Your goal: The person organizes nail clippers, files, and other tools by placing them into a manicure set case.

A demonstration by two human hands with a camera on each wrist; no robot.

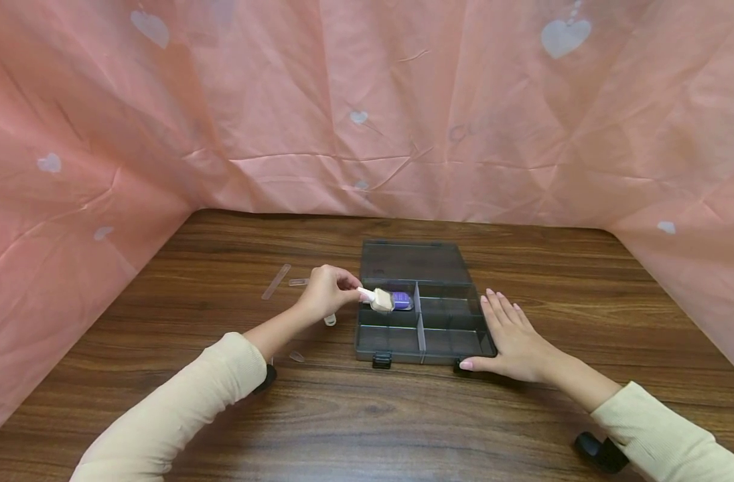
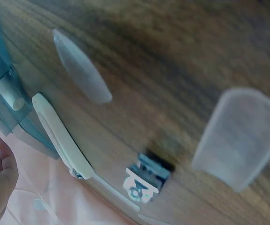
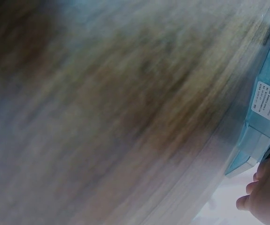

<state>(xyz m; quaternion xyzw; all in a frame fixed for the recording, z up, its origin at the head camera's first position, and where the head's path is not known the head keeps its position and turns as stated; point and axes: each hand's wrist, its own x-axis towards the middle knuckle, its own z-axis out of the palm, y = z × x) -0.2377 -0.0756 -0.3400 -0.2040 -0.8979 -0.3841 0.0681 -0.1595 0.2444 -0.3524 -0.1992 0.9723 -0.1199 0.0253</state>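
While the wooden counter (image 1: 222, 281) carries an open grey compartment box (image 1: 424, 335) near its middle, the right hand (image 1: 514, 338) lies flat, fingers straight, against the box's right edge. The left hand (image 1: 327, 291) pinches a small cream brush (image 1: 379, 299) over the box's back-left compartment, beside a purple item (image 1: 401, 299). Clear plastic strips (image 1: 275, 281) lie toward the counter's left edge.
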